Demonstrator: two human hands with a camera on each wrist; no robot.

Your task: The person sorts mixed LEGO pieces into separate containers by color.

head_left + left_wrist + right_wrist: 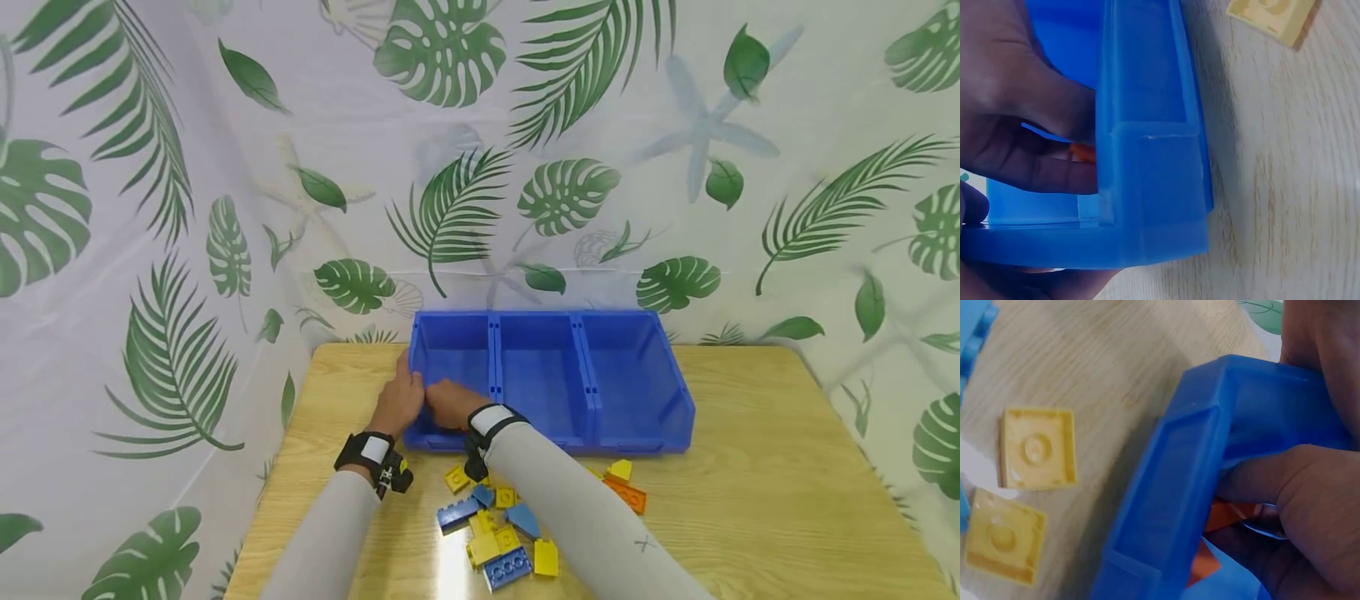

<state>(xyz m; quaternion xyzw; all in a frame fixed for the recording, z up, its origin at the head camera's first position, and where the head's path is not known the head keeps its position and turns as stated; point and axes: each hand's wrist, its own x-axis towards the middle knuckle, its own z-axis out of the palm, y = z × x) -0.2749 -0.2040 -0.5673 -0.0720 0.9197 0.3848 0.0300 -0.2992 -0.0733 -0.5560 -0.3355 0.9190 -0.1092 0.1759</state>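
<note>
A blue three-compartment bin (678, 417) stands on the table. My left hand (400, 402) grips the side wall of its left compartment, with a fingertip inside and more of the hand outside in the left wrist view. Inside that same compartment is my right hand (454, 403), reaching down near the front left corner. Its thumb and fingers pinch an orange toy brick (1232, 514), mostly hidden by the fingers and the front wall. Just below it in the right wrist view, another orange piece (1204, 562) shows in the bin.
Several building bricks lie in front of the bin, among them a yellow brick (546, 558), a dark blue brick (507, 568) and an orange brick (628, 497). My right forearm passes over part of this pile. A leaf-patterned cloth (570, 267) hangs behind the wooden table (780, 467).
</note>
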